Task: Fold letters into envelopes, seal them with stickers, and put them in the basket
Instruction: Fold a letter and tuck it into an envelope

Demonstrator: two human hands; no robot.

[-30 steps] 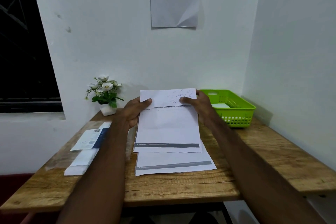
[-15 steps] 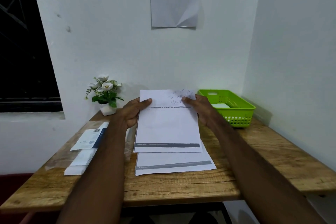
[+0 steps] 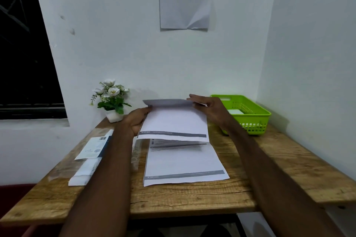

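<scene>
Both grips pinch a thin white letter (image 3: pixel 174 123): left hand (image 3: pixel 134 121), right hand (image 3: pixel 209 109). Its top edge curls over. Grainy wooden bench (image 3: pixel 269 169) below.

We see two bare forearms reaching in from the near edge, with no sleeves, watch, bracelet or rings showing on them. Our left hand (image 3: pixel 137 121) and our right hand (image 3: pixel 209 108) are uncovered too, without gloves. The upper arms and shoulders lie outside the view, so any clothing there is unseen.
</scene>
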